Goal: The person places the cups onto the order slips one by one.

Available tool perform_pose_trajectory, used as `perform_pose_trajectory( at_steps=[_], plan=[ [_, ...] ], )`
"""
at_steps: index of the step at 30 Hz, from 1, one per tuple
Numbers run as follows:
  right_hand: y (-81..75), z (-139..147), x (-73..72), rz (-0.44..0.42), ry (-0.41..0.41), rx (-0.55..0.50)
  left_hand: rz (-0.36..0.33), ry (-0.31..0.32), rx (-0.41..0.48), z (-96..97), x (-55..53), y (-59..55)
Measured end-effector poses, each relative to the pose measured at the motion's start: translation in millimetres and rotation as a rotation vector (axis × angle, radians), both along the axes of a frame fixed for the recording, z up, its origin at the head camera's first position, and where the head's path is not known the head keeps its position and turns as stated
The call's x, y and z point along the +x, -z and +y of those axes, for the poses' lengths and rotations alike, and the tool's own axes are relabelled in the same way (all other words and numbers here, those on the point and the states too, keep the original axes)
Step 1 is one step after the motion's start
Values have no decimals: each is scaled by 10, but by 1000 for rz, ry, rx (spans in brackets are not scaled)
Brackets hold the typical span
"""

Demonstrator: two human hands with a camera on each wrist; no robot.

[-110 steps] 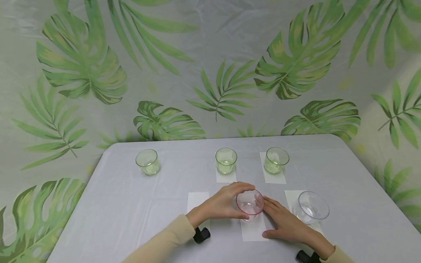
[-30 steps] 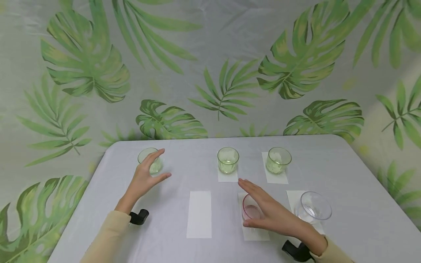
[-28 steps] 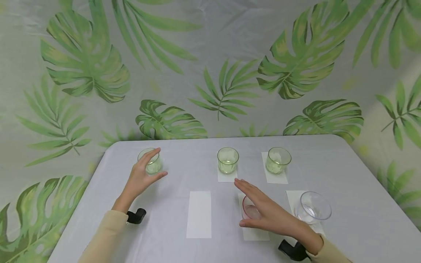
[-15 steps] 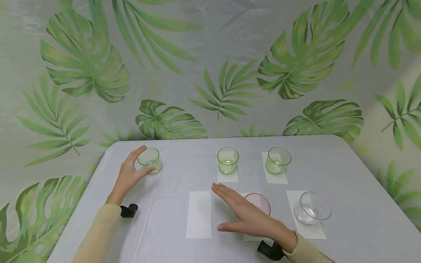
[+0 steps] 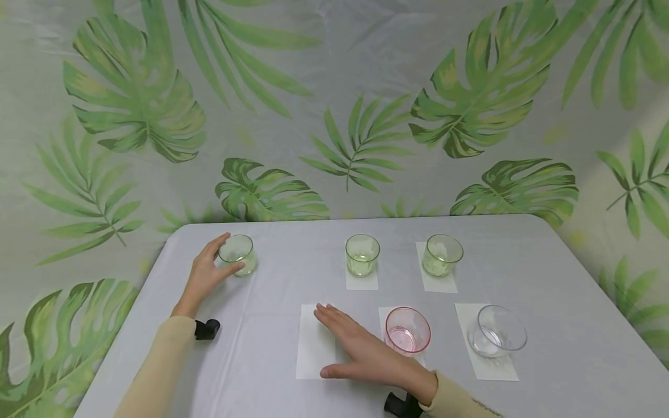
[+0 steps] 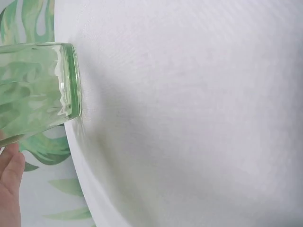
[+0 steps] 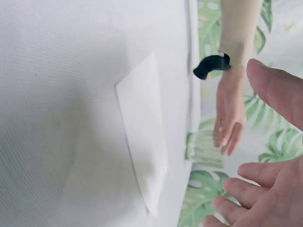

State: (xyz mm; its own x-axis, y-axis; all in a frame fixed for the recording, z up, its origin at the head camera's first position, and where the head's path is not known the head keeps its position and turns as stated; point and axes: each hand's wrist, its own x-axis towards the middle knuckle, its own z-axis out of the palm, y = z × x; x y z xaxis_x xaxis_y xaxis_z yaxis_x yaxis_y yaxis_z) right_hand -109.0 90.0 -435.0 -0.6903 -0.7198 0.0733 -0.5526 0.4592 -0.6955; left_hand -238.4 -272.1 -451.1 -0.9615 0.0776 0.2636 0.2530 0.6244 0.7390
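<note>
At the far left of the table, my left hand [image 5: 201,278] holds a green glass [image 5: 237,255], thumb in front and fingers behind. In the left wrist view this green glass [image 6: 35,90] stands at the table's edge, with fingers [image 6: 12,170] at its side; most of the hand is outside that frame. My right hand [image 5: 366,351] is spread, thumb apart, above a bare white paper strip [image 5: 308,348], holding nothing. The right wrist view shows its fingers [image 7: 255,201] off the strip [image 7: 142,132]. Right behind it, a pink glass [image 5: 407,331] stands on another strip.
Two more green glasses, a middle one [image 5: 362,255] and a right one [image 5: 442,255], stand on paper strips at the back. A clear glass [image 5: 496,331] stands on a strip at the right. Behind the white tablecloth [image 5: 272,348] hangs a leaf-patterned cloth [image 5: 366,75].
My left hand has let go of the pink glass, moved to the far left and taken hold of the green glass there. The right hand has moved left, off the pink glass, over the bare strip.
</note>
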Motion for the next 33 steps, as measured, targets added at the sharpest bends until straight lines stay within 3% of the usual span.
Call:
perform_pose_trajectory(
  at_steps=[18,26,33],
  plan=[
    [283,-59,-59,98,86,191,-87,-7,26,2,-3,7],
    [365,-61,-99,91,103,254,-59,-3,62,7,2,31],
    [376,-69,-108,141,99,321,-42,18,89,33,38,23]
  ],
)
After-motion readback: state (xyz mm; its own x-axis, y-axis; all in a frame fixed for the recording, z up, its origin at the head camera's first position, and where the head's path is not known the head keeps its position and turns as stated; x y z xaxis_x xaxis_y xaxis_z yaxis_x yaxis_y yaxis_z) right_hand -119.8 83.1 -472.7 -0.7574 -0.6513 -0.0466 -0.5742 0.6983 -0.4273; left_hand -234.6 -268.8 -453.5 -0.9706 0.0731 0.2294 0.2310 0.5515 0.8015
